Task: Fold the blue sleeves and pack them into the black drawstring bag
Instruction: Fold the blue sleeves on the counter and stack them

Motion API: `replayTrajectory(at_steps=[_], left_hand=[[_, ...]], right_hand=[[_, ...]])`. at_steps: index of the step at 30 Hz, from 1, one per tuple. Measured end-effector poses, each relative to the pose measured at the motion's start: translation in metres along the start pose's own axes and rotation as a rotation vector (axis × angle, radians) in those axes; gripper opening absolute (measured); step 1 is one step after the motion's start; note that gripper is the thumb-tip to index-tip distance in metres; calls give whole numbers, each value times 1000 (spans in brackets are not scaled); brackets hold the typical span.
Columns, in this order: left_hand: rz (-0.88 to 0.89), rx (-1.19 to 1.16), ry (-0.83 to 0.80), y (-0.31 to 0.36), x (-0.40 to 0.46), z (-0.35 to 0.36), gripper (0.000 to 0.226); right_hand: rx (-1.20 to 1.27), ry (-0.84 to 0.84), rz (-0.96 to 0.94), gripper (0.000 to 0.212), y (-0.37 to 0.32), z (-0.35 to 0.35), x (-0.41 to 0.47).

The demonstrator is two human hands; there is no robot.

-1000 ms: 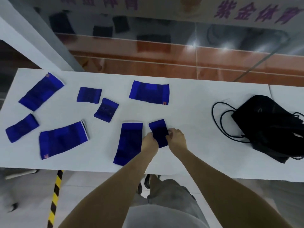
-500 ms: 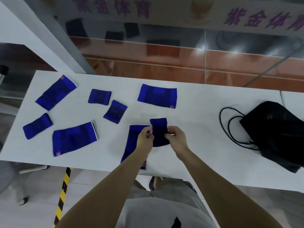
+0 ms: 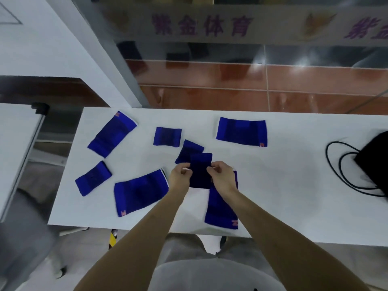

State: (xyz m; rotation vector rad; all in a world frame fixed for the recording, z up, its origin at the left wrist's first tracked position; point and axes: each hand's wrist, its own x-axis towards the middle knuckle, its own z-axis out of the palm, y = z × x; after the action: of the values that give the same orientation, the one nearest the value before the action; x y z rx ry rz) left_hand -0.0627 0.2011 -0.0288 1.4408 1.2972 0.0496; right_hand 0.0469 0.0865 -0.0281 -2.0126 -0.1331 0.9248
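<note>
Both hands have a pinch grip on one small dark blue sleeve (image 3: 201, 170), left hand (image 3: 180, 175) clamped on its left edge and right hand (image 3: 220, 177) on its right edge, holding it up just above the white table (image 3: 294, 185) near the front middle. It looks darker than the rest, maybe already doubled over, hard to say with the blur. Behind the table there's a reddish tiled floor and a glass wall with purple Chinese lettering (image 3: 202, 25); another pale table edge sits off to the left. Seven more blue sleeves lie flat: a long one under the right wrist (image 3: 222, 211), one just behind the held piece (image 3: 189, 151), a small square (image 3: 167, 136), a wide one at the back (image 3: 241, 131), and three on the left (image 3: 112, 134) (image 3: 93, 178) (image 3: 139, 193). So eight sleeves total, several with a little orange tag. One black drawstring bag (image 3: 375, 160) sits at the far right edge, cords looped on the table, well apart from the hands.
</note>
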Motion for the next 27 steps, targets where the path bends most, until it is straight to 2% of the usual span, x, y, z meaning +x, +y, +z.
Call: replayTrajectory(at_steps=[3,8,19,27], left_hand=[[29,54,8,1,23,-15,24],[38,120,12,5,49,-25,24],[58,182,38,17,89,-31,25],[57,356,22,13,95,-26,17]], right_hand=[[-8,50,1,5,-6,23,12],[-47,76,40,8,-10,47,33],[-46,161,146,6,-19,69,62],[-98,221,199,8,-14,77,72]])
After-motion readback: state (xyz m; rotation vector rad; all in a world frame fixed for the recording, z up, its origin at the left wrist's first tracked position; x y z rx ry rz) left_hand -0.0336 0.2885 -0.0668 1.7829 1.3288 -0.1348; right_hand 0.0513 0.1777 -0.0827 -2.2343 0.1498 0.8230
